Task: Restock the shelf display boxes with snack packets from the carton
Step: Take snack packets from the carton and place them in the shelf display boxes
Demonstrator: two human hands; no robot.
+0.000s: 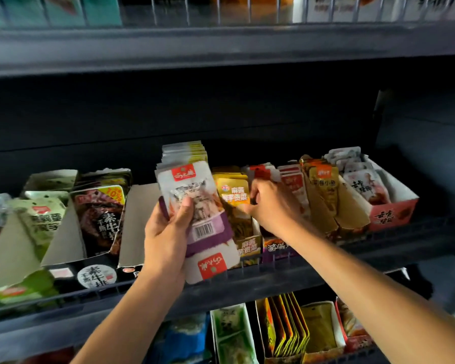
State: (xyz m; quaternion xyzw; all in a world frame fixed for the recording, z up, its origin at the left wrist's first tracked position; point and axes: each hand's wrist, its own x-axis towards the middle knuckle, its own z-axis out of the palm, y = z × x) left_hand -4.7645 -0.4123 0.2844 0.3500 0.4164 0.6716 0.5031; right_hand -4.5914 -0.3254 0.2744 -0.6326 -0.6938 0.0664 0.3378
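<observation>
Behind the left hand [166, 232], which grips a thick stack of white-and-purple foil snack packets [192, 203], the stack's own display box is hidden. Beside it, a yellow cardboard display box [250, 246] holds yellow packets [234, 195]. Right hand [271, 203] curls among red-and-white packets [263, 172]; whether it pinches one is unclear.

Display boxes [250, 245] in a row on the shelf [247, 282], packets [323, 187] upright in them, more boxes seemingly on a lower shelf [286, 332]

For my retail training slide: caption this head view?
Left hand grips a stack of white-and-purple snack packets; right hand reaches among red-and-white packets on the dark shelf.
</observation>
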